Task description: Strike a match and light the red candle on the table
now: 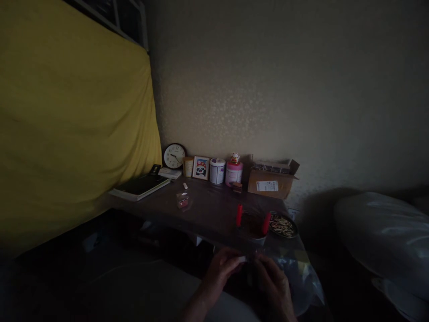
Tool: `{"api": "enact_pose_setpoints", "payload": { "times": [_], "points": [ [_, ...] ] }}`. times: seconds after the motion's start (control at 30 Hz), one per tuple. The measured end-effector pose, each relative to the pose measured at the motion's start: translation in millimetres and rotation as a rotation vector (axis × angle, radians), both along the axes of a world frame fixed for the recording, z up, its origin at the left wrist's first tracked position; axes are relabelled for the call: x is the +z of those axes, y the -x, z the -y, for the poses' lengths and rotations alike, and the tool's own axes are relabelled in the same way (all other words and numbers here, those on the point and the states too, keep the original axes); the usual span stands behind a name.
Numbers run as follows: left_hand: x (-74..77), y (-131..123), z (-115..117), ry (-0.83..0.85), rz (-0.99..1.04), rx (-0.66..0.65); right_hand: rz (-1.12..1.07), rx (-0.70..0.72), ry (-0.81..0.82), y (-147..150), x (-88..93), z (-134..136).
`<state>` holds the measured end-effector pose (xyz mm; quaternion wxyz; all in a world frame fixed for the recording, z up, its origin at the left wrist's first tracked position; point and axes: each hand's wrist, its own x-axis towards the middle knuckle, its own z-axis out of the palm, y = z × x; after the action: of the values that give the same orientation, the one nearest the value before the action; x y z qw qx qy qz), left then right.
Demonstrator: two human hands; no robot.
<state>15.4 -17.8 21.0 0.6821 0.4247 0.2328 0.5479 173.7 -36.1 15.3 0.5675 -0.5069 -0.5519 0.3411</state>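
At the table's front edge, my left hand (224, 267) is closed, with a small white piece (242, 259) pinched at its fingertips. My right hand (275, 278) is beside it, fingers bent together; whatever they may hold is lost in the dark. Just beyond both hands stands a round pan (258, 241) with two upright red grips (239, 215) at its rim; dark contents fill it. To its right, a round dish (295, 232) holds many short pale sticks (281, 225). Dim light hides finer detail.
Along the wall stand a clock (174, 156), a panda picture (201, 168), a white tin (217, 171), a pink tin (233, 175) and a cardboard box (286, 185). A small clear packet (182, 201) lies mid-table (208, 210). Clear plastic (310, 277) hangs at the right edge.
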Motion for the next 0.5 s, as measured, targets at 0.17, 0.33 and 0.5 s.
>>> {"api": "enact_pose_setpoints", "payload": {
  "times": [0.17, 0.33, 0.5],
  "points": [
    [0.7, -0.5, 0.4, -0.009, 0.003, -0.016, 0.023, 0.012, -0.061, 1.5, 0.6, -1.7],
    [0.8, -0.2, 1.1, -0.011, -0.007, -0.009, 0.068, 0.027, -0.059, 2.2, 2.9, -0.9],
    [-1.4, -0.3, 0.7, -0.001, 0.015, -0.020, 0.090, 0.030, -0.063, 2.8, 5.3, 1.6]
  ]
}}
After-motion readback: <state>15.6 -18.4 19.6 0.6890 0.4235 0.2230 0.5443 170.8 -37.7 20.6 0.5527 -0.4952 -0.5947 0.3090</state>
